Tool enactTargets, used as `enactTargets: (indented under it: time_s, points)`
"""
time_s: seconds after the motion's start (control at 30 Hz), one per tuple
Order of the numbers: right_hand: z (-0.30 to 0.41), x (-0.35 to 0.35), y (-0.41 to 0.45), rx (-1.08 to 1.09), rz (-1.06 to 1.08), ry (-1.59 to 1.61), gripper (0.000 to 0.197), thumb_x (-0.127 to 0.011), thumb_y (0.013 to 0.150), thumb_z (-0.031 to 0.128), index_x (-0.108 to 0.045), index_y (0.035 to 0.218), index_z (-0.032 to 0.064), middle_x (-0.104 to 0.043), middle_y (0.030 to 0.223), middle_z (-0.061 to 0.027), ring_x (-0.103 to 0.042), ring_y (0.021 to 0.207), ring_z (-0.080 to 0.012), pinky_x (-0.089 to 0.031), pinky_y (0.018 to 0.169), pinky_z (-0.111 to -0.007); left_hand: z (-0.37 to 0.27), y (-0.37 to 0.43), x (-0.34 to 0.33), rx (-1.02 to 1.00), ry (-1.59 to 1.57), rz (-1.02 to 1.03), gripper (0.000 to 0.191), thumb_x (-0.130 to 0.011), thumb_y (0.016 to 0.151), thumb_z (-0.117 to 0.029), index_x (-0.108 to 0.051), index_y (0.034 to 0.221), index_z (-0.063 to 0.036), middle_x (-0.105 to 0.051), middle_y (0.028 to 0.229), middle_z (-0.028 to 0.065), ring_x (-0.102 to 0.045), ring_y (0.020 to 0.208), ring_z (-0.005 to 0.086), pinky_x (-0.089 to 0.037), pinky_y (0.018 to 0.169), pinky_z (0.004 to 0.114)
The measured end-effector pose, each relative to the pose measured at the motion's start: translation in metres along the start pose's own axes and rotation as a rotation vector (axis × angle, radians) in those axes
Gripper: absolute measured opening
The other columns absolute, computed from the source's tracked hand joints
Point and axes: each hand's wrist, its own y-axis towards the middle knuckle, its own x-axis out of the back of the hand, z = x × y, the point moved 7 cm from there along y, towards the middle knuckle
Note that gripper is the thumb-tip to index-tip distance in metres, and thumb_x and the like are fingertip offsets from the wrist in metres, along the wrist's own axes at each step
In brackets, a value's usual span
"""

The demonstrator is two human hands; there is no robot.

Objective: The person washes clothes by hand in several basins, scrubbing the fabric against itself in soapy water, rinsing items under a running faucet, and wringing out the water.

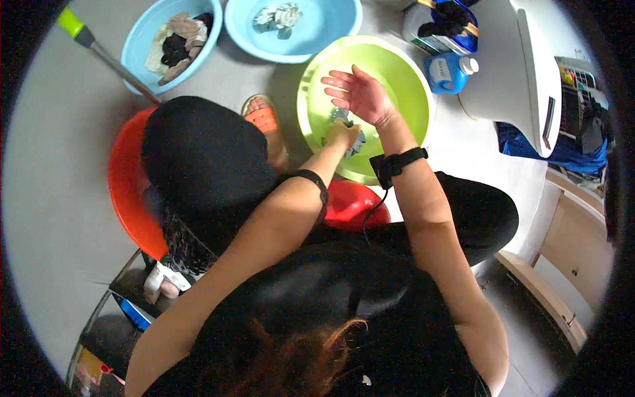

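A green plastic basin (409, 99) stands before me. Low in its left part, my left hand (342, 133) grips a wet grey cloth (356, 144), bunched and partly hidden by the fingers. Over the middle of the same basin my right hand (362, 94) is held palm up with spread fingers, wet and holding nothing. A black band with a small box and a cable is strapped round my right forearm.
Two blue basins (292, 57) (130, 64) with clothes lie beyond. An orange-red tub (124, 183) and a green-ended pole (119, 69) are left. A blue bottle (449, 74), a bucket (414, 30) and a white toilet (501, 64) stand right. A red stool (354, 206) is under me.
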Motion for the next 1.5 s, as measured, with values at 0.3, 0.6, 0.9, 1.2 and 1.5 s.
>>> enactTargets:
  time_s: [0.3,0.6,0.9,1.2,1.5]
  points:
    - [-0.029,0.158,-0.056,-0.15,-0.712,-0.476,0.065,-0.046,0.081,0.053,-0.044,0.121,0.0013,-0.052,0.116,-0.0146,-0.046,0.11,-0.0232,-0.034,0.091,-0.03,-0.044,-0.008,0.008,0.308,-1.191,0.203,0.032,-0.06,0.072,-0.036,-0.056,0.088,-0.0087,-0.057,0.083,0.0057,-0.054,0.076,0.018,-0.044,0.07,0.031]
    - [0.04,0.159,-0.086,0.213,-1.17,-1.206,0.044,-0.054,0.074,0.051,-0.065,0.089,0.011,-0.059,0.091,-0.0237,-0.057,0.084,-0.0353,-0.046,0.076,-0.037,-0.033,0.01,0.061,-0.059,-0.295,-0.42,0.026,-0.059,0.078,-0.018,-0.054,0.101,-0.0064,-0.041,0.113,0.0145,-0.044,0.103,0.0264,-0.035,0.087,0.033]
    - [-0.019,0.257,0.005,0.108,-0.933,-1.573,0.06,-0.05,0.078,0.05,-0.039,0.126,0.0159,-0.041,0.123,-0.0164,-0.042,0.112,-0.0323,-0.037,0.091,-0.038,-0.014,0.002,0.017,0.318,-0.445,-0.132,0.064,-0.053,0.078,-0.018,-0.02,0.134,-0.02,-0.036,0.126,0.0154,-0.044,0.102,0.0256,-0.04,0.079,0.039]
    - [-0.05,0.169,0.032,-0.254,-0.802,-1.628,0.052,-0.063,0.067,0.029,-0.049,0.117,0.0201,-0.023,0.137,-0.0088,-0.022,0.125,-0.033,-0.033,0.092,-0.054,0.013,0.014,0.027,0.371,-0.575,-0.083,0.072,-0.049,0.081,-0.045,-0.011,0.137,-0.0207,-0.028,0.134,0.0113,-0.04,0.11,0.0279,-0.041,0.071,0.048]
    - [-0.019,-0.01,-0.072,0.681,-0.427,-1.537,0.034,-0.063,0.056,0.027,-0.06,0.085,0.0094,-0.053,0.091,-0.0138,-0.05,0.088,-0.0333,-0.044,0.076,-0.041,-0.035,0.001,0.028,0.15,-1.344,0.475,0.072,-0.041,0.076,-0.065,-0.048,0.114,-0.0039,-0.054,0.109,0.0126,-0.054,0.096,0.0263,-0.044,0.085,0.039]
